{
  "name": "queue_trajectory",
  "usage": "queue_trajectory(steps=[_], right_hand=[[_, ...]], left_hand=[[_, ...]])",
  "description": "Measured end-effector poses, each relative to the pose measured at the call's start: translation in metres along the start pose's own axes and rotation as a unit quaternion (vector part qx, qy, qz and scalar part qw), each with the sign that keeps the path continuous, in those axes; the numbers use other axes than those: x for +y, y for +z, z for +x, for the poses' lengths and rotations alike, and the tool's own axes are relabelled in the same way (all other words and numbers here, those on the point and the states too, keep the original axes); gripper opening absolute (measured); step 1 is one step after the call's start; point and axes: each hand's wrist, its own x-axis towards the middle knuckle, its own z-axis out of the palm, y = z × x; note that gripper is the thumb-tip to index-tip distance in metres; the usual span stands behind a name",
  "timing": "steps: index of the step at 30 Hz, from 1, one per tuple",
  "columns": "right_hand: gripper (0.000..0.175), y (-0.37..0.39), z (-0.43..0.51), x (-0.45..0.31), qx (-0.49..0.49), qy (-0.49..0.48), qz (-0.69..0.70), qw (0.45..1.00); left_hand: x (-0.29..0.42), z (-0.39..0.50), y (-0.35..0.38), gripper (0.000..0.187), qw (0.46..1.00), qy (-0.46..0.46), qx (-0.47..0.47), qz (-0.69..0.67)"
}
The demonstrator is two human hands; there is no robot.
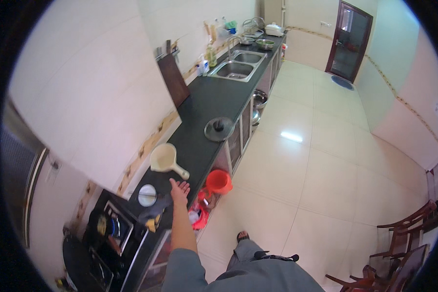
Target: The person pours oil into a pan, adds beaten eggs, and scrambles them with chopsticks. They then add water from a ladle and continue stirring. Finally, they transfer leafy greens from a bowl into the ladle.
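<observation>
My left hand (180,191) reaches out over the dark countertop (219,100) with the fingers apart and nothing in them. Just beyond the fingertips lies the handle of a cream plastic water dipper (163,157); a small gap seems to separate them. Left of the hand is a small white dish (147,195) with what looks like chopsticks across it. A dark cloth (157,208) and a yellow cloth or sponge (152,223) lie beside my forearm. Farther along the counter rests a glass pot lid (219,129) with a black knob. My right hand is out of view.
A gas stove (120,228) with a lit blue flame and a black wok (95,222) is at lower left. Beyond the lid are a cutting board (173,78) and a double sink (235,69). A red plastic basin (219,181) juts out below the counter. Wooden chairs (405,233) stand at right.
</observation>
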Motion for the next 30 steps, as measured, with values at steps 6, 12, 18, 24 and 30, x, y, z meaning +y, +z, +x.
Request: queue_trajectory(steps=[6, 12, 18, 24, 30], right_hand=[[0.046, -0.052, -0.004, -0.113, -0.031, 0.112, 0.031, 0.993], [0.046, -0.067, 0.034, -0.21, -0.067, 0.126, 0.025, 0.99], [0.045, -0.097, 0.169, -0.312, -0.13, 0.115, -0.057, 0.983], [0.051, -0.152, 0.377, -0.447, -0.215, 0.055, -0.257, 0.941], [0.037, -0.259, 0.502, -0.725, 0.006, -0.259, -0.066, 0.964]], left_hand=[[0.033, 0.06, 0.052, 0.081, 0.992, -0.059, -0.044, -0.098], [0.052, 0.065, 0.091, 0.049, 0.997, -0.002, 0.062, -0.049], [0.062, 0.052, 0.194, 0.048, 0.998, 0.038, 0.037, -0.035], [0.059, 0.074, 0.382, 0.053, 0.999, 0.024, -0.022, 0.0], [0.051, 0.129, 0.565, 0.057, 0.989, 0.053, -0.123, 0.061]])
